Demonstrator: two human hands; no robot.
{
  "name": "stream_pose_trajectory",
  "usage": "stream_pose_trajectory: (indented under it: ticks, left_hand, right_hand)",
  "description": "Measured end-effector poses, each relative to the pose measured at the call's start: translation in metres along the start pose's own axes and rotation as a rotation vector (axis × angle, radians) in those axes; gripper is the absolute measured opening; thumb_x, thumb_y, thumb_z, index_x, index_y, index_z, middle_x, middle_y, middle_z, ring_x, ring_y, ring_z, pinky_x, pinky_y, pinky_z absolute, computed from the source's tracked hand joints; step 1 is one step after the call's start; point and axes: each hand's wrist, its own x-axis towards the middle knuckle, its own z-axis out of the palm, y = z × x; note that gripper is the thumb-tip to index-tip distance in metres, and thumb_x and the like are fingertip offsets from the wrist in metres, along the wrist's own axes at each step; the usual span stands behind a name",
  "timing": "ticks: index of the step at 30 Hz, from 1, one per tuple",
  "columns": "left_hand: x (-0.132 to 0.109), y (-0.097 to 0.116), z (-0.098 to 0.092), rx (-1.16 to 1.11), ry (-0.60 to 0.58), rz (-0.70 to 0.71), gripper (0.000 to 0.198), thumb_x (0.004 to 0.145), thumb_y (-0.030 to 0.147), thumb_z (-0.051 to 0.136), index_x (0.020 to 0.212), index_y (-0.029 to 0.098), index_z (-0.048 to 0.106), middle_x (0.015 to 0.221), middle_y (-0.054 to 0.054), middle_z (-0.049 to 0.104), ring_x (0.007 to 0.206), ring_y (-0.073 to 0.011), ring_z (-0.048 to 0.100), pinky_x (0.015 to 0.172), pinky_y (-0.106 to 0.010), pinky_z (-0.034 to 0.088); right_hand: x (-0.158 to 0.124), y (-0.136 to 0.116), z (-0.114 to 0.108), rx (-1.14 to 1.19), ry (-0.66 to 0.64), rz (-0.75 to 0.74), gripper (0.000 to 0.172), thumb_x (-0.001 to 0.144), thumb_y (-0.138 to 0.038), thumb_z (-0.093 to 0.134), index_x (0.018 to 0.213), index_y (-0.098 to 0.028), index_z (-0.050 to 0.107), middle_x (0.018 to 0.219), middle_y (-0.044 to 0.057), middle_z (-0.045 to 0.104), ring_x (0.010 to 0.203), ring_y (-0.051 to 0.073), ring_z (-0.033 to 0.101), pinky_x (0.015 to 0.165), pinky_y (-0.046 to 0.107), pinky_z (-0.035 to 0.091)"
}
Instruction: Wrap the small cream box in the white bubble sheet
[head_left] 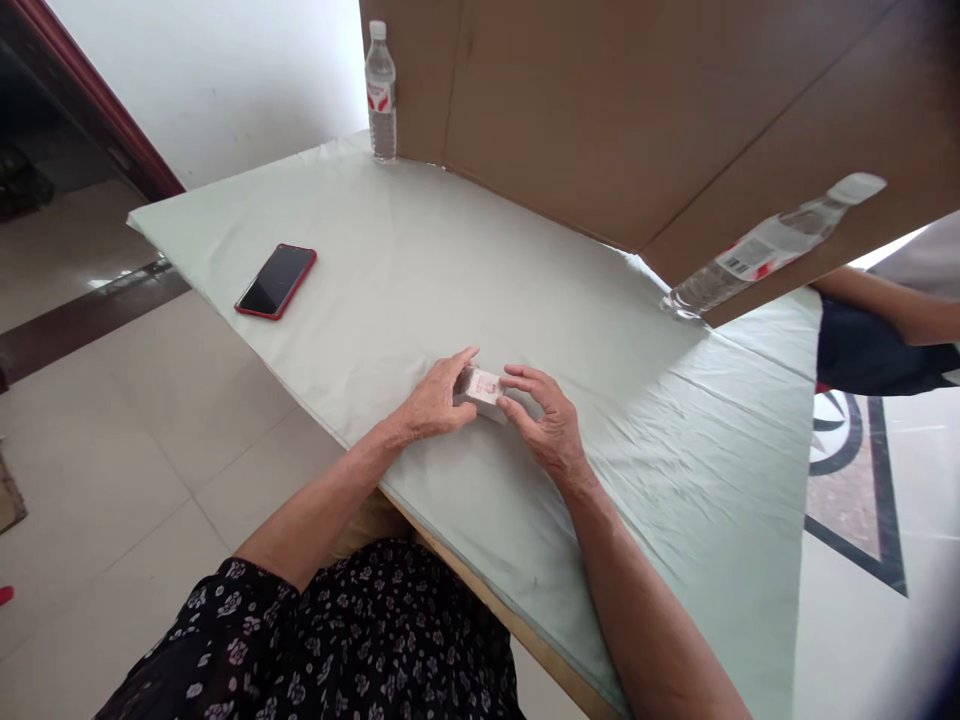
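A small white box (484, 387) with red print on top, about the size of a pack of cards, rests on the pale green tablecloth near the table's front edge. My left hand (439, 398) is curved around its left end, thumb on the near side and fingers on the far side. At the right end, my right hand (546, 415) has its thumb against the near corner and its fingers bent by the far corner. Both hands hold the box between them. A dark area shows on its left end, partly hidden by my left fingers.
A phone in a red case (277, 281) lies at the left. One water bottle (381, 95) stands at the back, another (765, 250) at the right, both against a large brown cardboard panel (570, 110). Another person's arm (892, 305) shows beyond the panel. The tablecloth (450, 250) has creases.
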Motion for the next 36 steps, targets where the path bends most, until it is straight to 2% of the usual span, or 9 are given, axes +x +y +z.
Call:
stream_pose_trajectory:
  ticks: [5,9,13,16,19,25,31,36]
  left_hand:
    - [0.001,-0.001,0.001,0.028,0.012,0.015,0.082,0.073,0.021,0.059,0.152,0.01,0.038,0.141,-0.019,0.056,0.132,-0.031,0.051,0.112,-0.046,0.042]
    - [0.002,-0.005,0.002,0.039,0.032,0.034,0.079,0.074,0.021,0.059,0.15,0.015,0.04,0.138,-0.014,0.059,0.13,-0.0288,0.053,0.111,-0.044,0.044]
    - [0.002,-0.005,0.002,0.059,0.04,0.042,0.076,0.074,0.022,0.058,0.148,0.015,0.044,0.137,-0.013,0.06,0.128,-0.0276,0.055,0.111,-0.043,0.044]
    - [0.002,-0.002,0.002,0.079,0.032,0.026,0.074,0.074,0.022,0.057,0.147,0.013,0.045,0.137,-0.014,0.06,0.127,-0.0285,0.055,0.111,-0.045,0.045]
    - [0.002,0.003,0.0,0.079,0.017,0.0,0.075,0.074,0.024,0.06,0.146,0.011,0.045,0.137,-0.016,0.06,0.127,-0.0305,0.055,0.11,-0.046,0.045]
    - [0.002,0.01,-0.001,0.02,0.047,-0.023,0.066,0.084,0.043,0.064,0.142,0.015,0.051,0.137,-0.016,0.061,0.127,-0.0299,0.057,0.11,-0.046,0.045]
    - [0.003,0.007,0.001,-0.015,0.083,0.081,0.057,0.082,0.039,0.066,0.133,0.014,0.058,0.127,-0.015,0.066,0.113,-0.0264,0.063,0.1,-0.041,0.051]
    - [0.003,0.007,0.001,-0.058,0.057,0.071,0.063,0.077,0.033,0.071,0.135,0.015,0.055,0.129,-0.015,0.064,0.116,-0.0274,0.061,0.103,-0.042,0.049]
  right_hand:
    - [0.013,0.003,-0.008,-0.117,-0.096,-0.084,0.022,0.09,-0.04,0.069,0.109,-0.031,0.072,0.124,0.006,0.071,0.118,0.029,0.064,0.101,0.052,0.048]
    - [0.021,0.0,-0.008,-0.247,-0.124,-0.192,0.015,0.094,-0.036,0.063,0.103,-0.03,0.074,0.126,0.007,0.069,0.117,0.029,0.063,0.097,0.05,0.047]
    - [0.026,-0.002,0.001,-0.346,-0.071,-0.292,0.014,0.096,-0.027,0.058,0.092,-0.027,0.072,0.122,0.005,0.071,0.115,0.028,0.063,0.093,0.047,0.046]
    - [0.027,-0.002,0.007,-0.346,-0.037,-0.31,0.015,0.096,-0.022,0.054,0.087,-0.025,0.066,0.12,0.007,0.072,0.112,0.026,0.064,0.092,0.045,0.046]
    - [0.027,0.0,0.01,-0.298,-0.048,-0.26,0.013,0.095,-0.021,0.052,0.086,-0.024,0.061,0.122,0.009,0.071,0.112,0.026,0.064,0.092,0.044,0.047]
    - [0.033,-0.002,0.006,-0.099,-0.018,-0.066,0.01,0.094,-0.027,0.051,0.088,-0.024,0.057,0.121,0.01,0.07,0.112,0.027,0.066,0.094,0.047,0.049]
    - [0.04,-0.011,0.0,0.083,-0.027,0.045,0.013,0.094,-0.03,0.051,0.084,-0.023,0.057,0.118,0.01,0.069,0.103,0.023,0.069,0.091,0.042,0.051]
    - [0.05,-0.018,-0.007,0.091,-0.017,0.082,0.015,0.094,-0.033,0.052,0.084,-0.022,0.057,0.122,0.011,0.068,0.098,0.022,0.069,0.074,0.035,0.052]
